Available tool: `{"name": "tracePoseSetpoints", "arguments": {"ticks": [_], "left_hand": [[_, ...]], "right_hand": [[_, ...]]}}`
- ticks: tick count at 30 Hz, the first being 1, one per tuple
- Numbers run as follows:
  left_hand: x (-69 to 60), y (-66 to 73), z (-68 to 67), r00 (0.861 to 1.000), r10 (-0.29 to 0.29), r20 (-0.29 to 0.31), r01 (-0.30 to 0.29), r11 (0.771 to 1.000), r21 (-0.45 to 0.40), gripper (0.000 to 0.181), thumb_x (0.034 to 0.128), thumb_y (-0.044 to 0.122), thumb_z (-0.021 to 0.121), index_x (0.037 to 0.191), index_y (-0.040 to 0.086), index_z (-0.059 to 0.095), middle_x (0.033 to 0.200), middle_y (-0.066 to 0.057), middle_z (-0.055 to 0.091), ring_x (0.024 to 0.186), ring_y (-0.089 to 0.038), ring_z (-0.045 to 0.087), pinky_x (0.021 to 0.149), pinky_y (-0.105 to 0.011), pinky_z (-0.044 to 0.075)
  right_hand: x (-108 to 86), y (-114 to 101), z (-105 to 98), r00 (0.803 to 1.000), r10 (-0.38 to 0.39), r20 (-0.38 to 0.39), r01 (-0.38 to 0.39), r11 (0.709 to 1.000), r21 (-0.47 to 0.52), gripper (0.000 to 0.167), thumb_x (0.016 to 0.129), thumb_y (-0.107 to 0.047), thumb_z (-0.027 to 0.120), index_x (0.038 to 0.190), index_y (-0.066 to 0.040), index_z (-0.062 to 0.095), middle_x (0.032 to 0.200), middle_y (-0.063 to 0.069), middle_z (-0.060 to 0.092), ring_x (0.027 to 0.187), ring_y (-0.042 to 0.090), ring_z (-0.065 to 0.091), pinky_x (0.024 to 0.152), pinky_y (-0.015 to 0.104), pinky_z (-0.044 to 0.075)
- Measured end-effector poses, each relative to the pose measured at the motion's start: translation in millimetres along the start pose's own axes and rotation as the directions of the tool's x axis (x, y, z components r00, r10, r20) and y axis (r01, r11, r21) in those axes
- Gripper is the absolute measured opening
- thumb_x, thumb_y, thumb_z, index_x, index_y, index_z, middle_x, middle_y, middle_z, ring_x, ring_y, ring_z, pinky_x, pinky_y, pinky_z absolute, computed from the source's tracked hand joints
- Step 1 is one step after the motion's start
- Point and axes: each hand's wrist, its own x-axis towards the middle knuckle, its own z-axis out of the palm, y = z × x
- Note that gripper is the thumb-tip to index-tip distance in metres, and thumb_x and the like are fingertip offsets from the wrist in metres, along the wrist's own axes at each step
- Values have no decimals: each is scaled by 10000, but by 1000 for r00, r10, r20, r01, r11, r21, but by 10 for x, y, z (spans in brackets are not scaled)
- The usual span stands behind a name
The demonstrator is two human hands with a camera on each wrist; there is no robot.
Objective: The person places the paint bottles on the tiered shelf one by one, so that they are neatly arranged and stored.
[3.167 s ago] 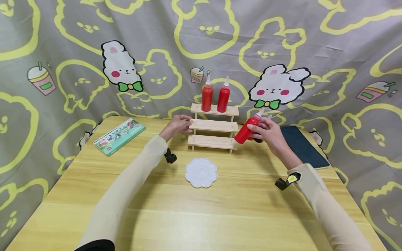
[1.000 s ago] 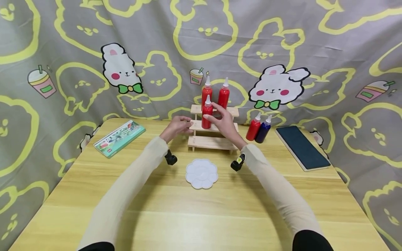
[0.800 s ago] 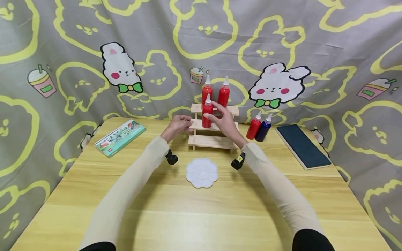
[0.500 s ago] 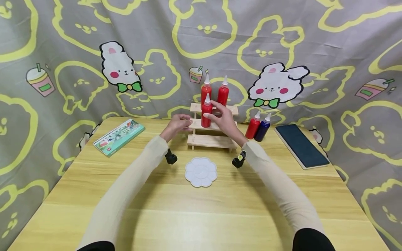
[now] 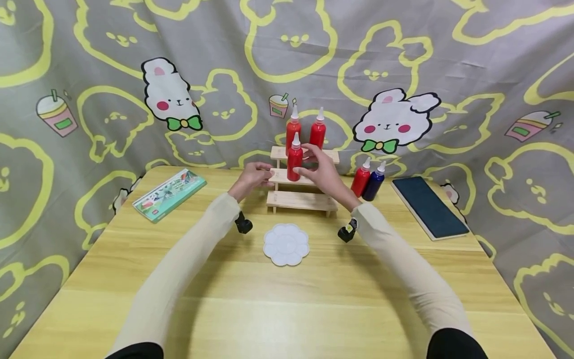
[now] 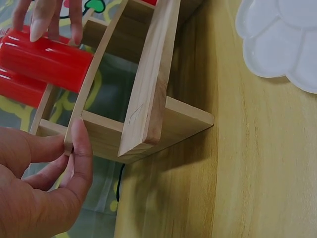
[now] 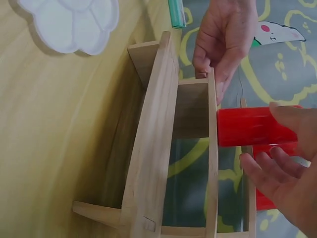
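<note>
A three-tier wooden display stand [image 5: 301, 200] stands at the back of the table. My left hand [image 5: 252, 179] pinches the left end of its middle shelf between thumb and fingers, plainest in the left wrist view. On that shelf a red squeeze bottle [image 5: 294, 163] with a white nozzle stands upright. My right hand [image 5: 324, 172] is beside it, thumb at the bottle's edge; in the right wrist view its fingers [image 7: 262, 171] are spread loosely, not wrapped round the bottle. On the top shelf are an orange-red bottle [image 5: 293, 130] and another red bottle [image 5: 317, 133].
Right of the stand, a red bottle [image 5: 360, 181] and a dark blue bottle [image 5: 374, 184] stand together. A dark-covered book [image 5: 429, 207] lies farther right. In front is a white flower-shaped palette [image 5: 286, 244]; at left lies a green box [image 5: 169, 195]. A patterned curtain [image 5: 215, 45] hangs behind.
My right hand has carried a red bottle from the table's right side onto the middle shelf, then loosened and drawn slightly right. My left hand keeps its grip on the shelf end.
</note>
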Motion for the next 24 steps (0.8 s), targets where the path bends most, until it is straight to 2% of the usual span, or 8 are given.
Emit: {"name": "tracePoseSetpoints", "arguments": {"ticks": [6, 15, 21, 24], "left_hand": [[32, 17, 16, 1000, 12, 3, -12, 1000, -9, 392, 1025, -13, 616, 1404, -85, 553, 1209, -189, 607, 752, -151, 655, 1102, -467, 577], [11, -5, 20, 1000, 21, 1, -21, 1000, 5, 380, 1035, 6, 610, 1401, -81, 559, 1269, -195, 587, 758, -161, 661, 1098, -480, 577], [0, -18, -6, 1000, 20, -7, -20, 1000, -3, 380, 1035, 12, 612, 1400, -82, 561, 1303, -213, 589, 753, -156, 662, 1098, -488, 575], [-1, -22, -11, 1000, 18, -4, -18, 1000, -4, 386, 1032, 15, 618, 1401, -85, 562, 1303, -216, 591, 752, -161, 667, 1100, -487, 575]], "right_hand": [[-35, 15, -1, 998, 59, -25, -58, 997, 48, 571, 951, -188, 800, 1460, -100, 555, 1323, 124, 661, 1185, 307, 670, 976, 458, 647], [-85, 60, -2, 996, 64, -54, -61, 997, 54, 469, 958, -196, 793, 1360, -53, 598, 1256, 134, 678, 1144, 283, 676, 976, 406, 643], [-155, 94, -141, 996, 17, -88, -14, 999, 35, 445, 952, -191, 800, 1304, 6, 612, 1175, 162, 692, 1057, 283, 679, 808, 219, 642], [-192, 122, -219, 995, 6, -102, -2, 999, 39, 436, 956, -221, 797, 1291, -3, 624, 1163, 166, 689, 1045, 271, 658, 798, 181, 592]]}}
